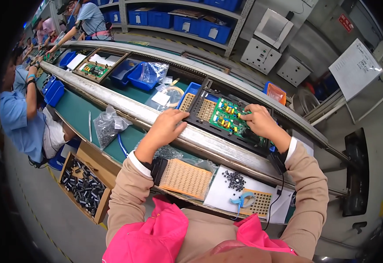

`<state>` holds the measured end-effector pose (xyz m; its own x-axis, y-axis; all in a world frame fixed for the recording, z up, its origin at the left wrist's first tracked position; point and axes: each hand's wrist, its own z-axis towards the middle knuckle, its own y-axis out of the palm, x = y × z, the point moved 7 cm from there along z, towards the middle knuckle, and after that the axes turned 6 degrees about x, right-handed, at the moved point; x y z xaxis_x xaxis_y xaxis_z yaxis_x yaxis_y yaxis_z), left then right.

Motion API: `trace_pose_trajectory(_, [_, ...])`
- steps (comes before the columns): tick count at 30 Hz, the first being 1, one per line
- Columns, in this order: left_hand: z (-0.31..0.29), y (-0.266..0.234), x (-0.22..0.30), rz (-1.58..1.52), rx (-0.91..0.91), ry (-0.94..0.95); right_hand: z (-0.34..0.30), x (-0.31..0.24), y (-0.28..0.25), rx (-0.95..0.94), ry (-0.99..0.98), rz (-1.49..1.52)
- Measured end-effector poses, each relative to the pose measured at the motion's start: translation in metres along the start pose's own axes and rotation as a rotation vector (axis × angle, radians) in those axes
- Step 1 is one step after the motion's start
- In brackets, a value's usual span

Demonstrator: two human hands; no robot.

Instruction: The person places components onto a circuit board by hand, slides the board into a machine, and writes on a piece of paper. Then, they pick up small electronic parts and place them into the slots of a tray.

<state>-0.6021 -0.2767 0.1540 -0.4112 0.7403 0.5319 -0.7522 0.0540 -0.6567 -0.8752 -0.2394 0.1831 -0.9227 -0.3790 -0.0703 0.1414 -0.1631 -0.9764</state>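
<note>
A black carrier frame (195, 107) lies on the conveyor rail in front of me, with green circuit boards (227, 115) in it that bear yellow, blue and black parts. My left hand (167, 126) rests at the frame's left end, fingers stretched and thumb apart, holding nothing visible. Over the right part of the boards is my right hand (263, 122), its fingers bent down to the components; its fingertips and anything small in them are hard to make out. A tan grid of small parts (206, 109) shows in the frame beside the boards.
Nearer me lie a tan hole tray (186, 179), loose black parts (234, 180), a blue wrist strap (243, 200) and a smaller grid tray (261, 202). A carton of black cylindrical parts (84, 186) stands lower left. Blue bins (142, 76) line the far side; co-workers (22, 105) sit left.
</note>
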Motion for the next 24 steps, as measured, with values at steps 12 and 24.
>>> trace_pose_trajectory(12, [-0.002, -0.001, -0.001, 0.017, 0.0, -0.007, 0.061, -0.031, 0.004, -0.079, -0.008, -0.012])
trace_pose_trajectory(24, [-0.003, 0.001, -0.005, 0.021, -0.01, -0.005, 0.077, -0.029, 0.02, -0.129, -0.001, -0.038])
